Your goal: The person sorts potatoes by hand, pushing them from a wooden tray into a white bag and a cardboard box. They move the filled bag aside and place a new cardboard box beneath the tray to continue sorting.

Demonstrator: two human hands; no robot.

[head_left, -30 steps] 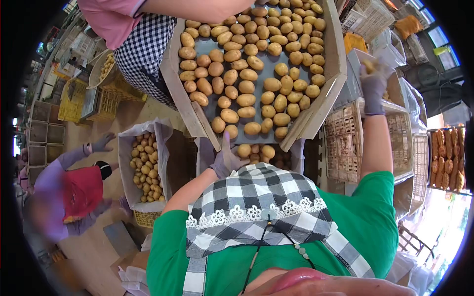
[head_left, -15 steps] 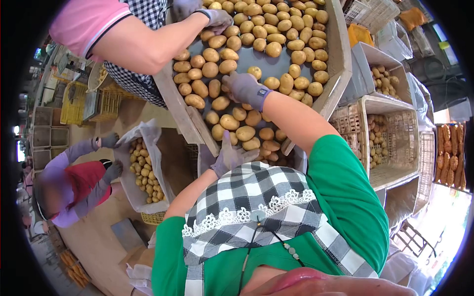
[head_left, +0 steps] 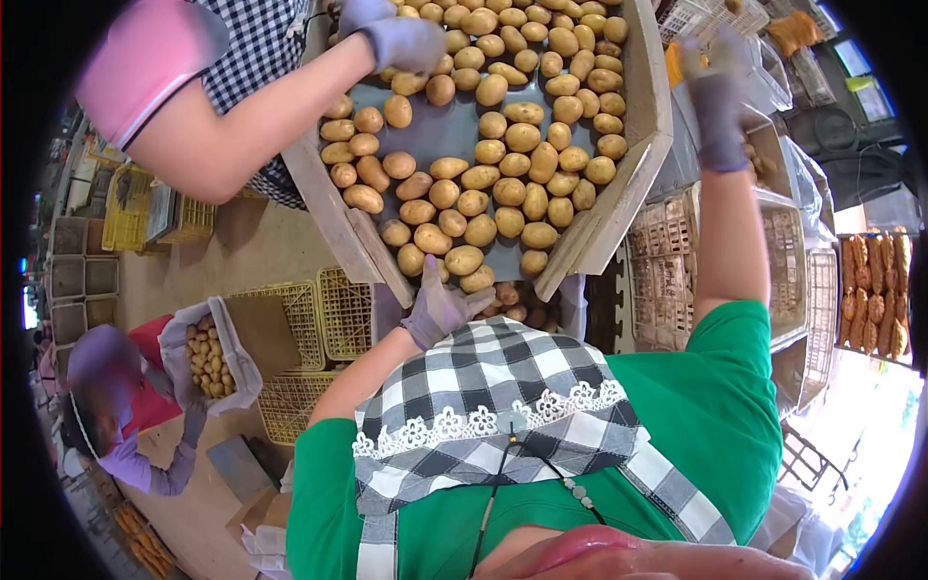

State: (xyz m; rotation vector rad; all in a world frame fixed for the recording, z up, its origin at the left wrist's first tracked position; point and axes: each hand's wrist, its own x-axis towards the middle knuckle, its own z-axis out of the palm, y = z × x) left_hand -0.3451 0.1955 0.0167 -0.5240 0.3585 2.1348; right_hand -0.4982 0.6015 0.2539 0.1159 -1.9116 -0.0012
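Many potatoes (head_left: 523, 137) lie on the grey bed of a wooden-sided sorting table (head_left: 660, 106) that narrows towards me. At its narrow mouth my gloved left hand (head_left: 440, 307) is held with fingers spread, its fingertips beside the nearest potatoes. More potatoes (head_left: 517, 307) sit below the mouth, partly hidden by my apron. My gloved right hand (head_left: 717, 92) is stretched out past the table's right side, above the crates. Motion blurs it, but its fingers look extended and apart, with no potato visible in them.
A co-worker's gloved hands (head_left: 406, 43) work at the table's far left. Another person at left holds a lined crate (head_left: 246, 372) of potatoes. Yellow crates (head_left: 290, 406) stand on the floor; pale plastic crates (head_left: 662, 271) are stacked at right. Filled brown sacks (head_left: 875, 295) stand farther right.
My right hand has left the potatoes and swung out to the right. My left hand stays at the mouth. The potatoes have shifted, and the person at left has moved the lined crate away.
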